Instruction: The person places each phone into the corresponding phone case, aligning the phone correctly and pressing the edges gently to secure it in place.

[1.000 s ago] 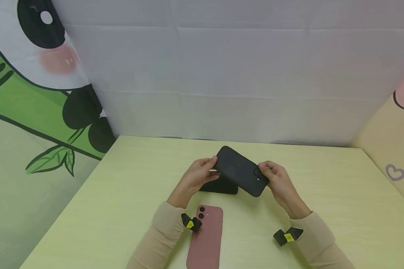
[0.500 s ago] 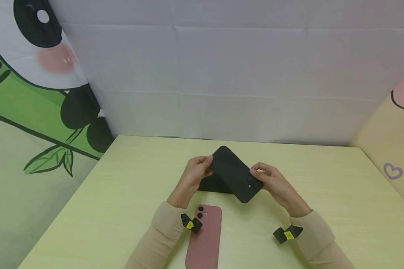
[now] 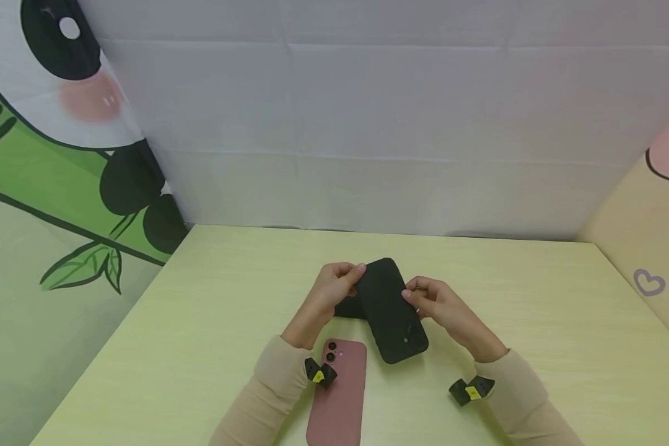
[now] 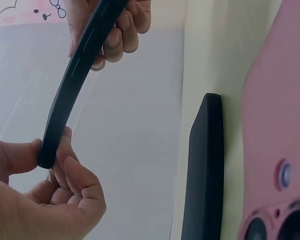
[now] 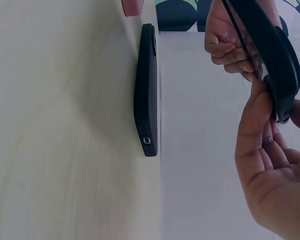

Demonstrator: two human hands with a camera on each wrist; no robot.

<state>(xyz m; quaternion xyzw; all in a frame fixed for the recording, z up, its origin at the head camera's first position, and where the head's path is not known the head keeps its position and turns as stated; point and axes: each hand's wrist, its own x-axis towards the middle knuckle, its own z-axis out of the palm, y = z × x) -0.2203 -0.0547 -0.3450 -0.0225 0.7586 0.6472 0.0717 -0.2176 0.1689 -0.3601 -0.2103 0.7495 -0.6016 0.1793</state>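
Note:
Both hands hold a black phone (image 3: 393,316) above the table, its dark back with the camera area low and facing up in the head view. My left hand (image 3: 334,288) pinches the upper left corner, thumb on top and fingers beneath. My right hand (image 3: 446,310) pinches the right long edge between thumb and fingers. In the right wrist view, a thin dark strip (image 5: 238,32) runs beside the phone's thicker body with a slit of light between. A second black phone (image 3: 350,308) lies behind, partly covered. A pink phone (image 3: 342,396) lies camera side up near my left forearm.
The pale yellow table (image 3: 245,272) ends at a white cloth backdrop (image 3: 368,124). Cartoon-printed panels (image 3: 89,186) stand at the left, with another panel (image 3: 652,248) at the right. A small black camera (image 3: 320,373) sits on each sleeve cuff.
The held phone has swung round from a slanted to a steeper position, its camera end coming down toward the person. The right hand has shifted left and now pinches higher along the long edge.

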